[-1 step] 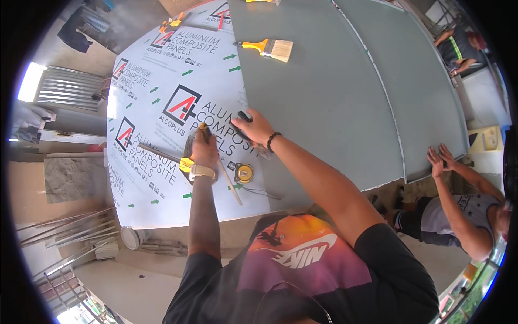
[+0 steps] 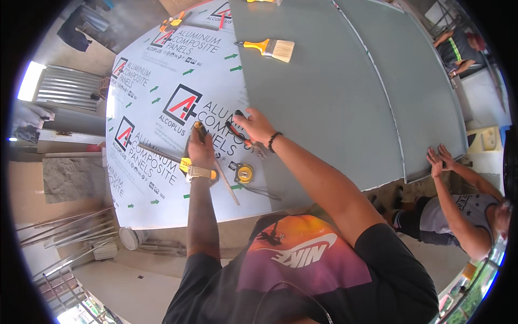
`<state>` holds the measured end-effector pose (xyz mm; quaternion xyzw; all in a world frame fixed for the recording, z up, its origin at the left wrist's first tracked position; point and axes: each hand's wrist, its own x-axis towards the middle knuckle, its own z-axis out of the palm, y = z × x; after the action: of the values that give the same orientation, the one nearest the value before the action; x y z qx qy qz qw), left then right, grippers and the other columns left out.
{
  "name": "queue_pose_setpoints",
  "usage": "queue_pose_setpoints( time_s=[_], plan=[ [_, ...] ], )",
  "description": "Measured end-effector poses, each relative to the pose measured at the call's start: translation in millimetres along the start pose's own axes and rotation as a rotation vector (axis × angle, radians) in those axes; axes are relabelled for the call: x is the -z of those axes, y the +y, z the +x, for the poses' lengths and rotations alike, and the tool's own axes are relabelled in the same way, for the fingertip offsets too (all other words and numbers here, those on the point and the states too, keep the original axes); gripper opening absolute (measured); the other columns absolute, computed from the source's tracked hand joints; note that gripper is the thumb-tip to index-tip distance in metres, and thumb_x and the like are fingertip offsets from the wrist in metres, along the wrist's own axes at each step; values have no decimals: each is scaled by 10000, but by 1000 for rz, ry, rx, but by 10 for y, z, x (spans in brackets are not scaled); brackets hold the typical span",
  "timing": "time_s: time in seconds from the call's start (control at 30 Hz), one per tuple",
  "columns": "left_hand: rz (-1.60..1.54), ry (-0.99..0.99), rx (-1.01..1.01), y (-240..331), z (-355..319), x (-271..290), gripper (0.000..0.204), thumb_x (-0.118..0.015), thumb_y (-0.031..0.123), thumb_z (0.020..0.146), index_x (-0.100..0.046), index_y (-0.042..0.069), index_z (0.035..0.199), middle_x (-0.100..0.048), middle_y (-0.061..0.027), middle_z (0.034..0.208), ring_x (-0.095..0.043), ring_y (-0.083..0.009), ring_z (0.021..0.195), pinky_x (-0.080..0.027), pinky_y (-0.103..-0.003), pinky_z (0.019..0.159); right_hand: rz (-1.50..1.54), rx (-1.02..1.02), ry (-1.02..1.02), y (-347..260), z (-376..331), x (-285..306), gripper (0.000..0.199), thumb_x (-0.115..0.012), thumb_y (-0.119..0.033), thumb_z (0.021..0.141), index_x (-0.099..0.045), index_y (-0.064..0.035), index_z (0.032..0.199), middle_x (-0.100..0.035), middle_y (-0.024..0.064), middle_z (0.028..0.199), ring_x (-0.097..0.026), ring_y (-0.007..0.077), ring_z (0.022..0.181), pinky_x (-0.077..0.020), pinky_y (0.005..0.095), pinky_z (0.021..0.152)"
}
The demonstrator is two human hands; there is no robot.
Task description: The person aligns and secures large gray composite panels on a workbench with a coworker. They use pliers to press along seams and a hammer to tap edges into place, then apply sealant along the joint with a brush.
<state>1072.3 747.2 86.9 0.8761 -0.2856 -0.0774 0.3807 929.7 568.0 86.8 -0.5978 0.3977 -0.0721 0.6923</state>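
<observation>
My left hand [image 2: 202, 154] is closed around a tool with a yellow-and-black handle [image 2: 200, 128]; its working end is hidden. Beneath that wrist lies a yellow-ended tool with a long metal bar [image 2: 157, 153]. My right hand [image 2: 258, 128] is on pliers [image 2: 237, 135] with red-and-black handles; a black handle end shows between thumb and forefinger, and the palm covers part of them. Between my forearms are a yellow-and-black tape measure [image 2: 244, 173] and a thin wooden stick [image 2: 227, 183]. All rest on the white printed film of the panel [image 2: 145, 178].
A paintbrush [image 2: 278, 49] lies on the grey sheet [image 2: 324, 108], farther away. An orange-and-black tool [image 2: 174, 22] is at the far left. A co-worker's hands [image 2: 440, 160] rest on the sheet's right edge; another person [image 2: 461, 51] is at the far right.
The pliers' handles have spread apart, with more red showing beside my right hand. The left-hand tool's handle has tilted slightly left.
</observation>
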Motion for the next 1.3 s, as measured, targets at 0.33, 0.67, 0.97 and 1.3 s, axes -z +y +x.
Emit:
queue_pose_setpoints(
  time_s=[0.33, 0.67, 0.97, 1.3],
  plan=[
    [-659, -194, -212, 1411, -343, 99, 499, -723, 110, 967, -531, -59, 1395, -678, -112, 1071, -656, -155, 895, -573, -287, 732, 265, 207, -409, 442, -1659, 162, 463, -619, -327, 1056, -510, -50, 1410, -659, 71, 1145, -626, 166, 1078, -504, 341, 980],
    [-317, -855, -513, 2224, -2026, -1603, 774, -747, 268, 954, -360, -4, 1567, -579, -210, 1305, -667, -262, 1045, -569, -371, 845, 122, 286, 1085, 2160, -4025, 1631, 179, -541, -161, 1062, -528, -37, 1191, -550, 55, 915, -539, 172, 861, -488, 373, 793],
    [16, -1092, -1150, 3482, -2836, -2826, 572, -742, 200, 927, -549, -4, 1426, -571, -205, 1372, -584, -365, 1232, -470, -445, 1073, 1032, 288, 1352, 2897, -4082, 2209, 315, -496, -217, 1104, -519, -65, 1378, -472, -47, 768, -449, 55, 632, -392, 239, 534],
    [751, -965, -1787, 4651, -2908, -4605, 1217, -809, 640, 776, -210, 18, 1635, -166, -266, 1697, -90, -440, 1586, -116, -551, 1284, 969, 341, 1521, 3023, -3280, 2786, 298, -465, -258, 1119, -589, -22, 1252, -529, 25, 772, -512, 133, 708, -465, 334, 668]
  ],
)
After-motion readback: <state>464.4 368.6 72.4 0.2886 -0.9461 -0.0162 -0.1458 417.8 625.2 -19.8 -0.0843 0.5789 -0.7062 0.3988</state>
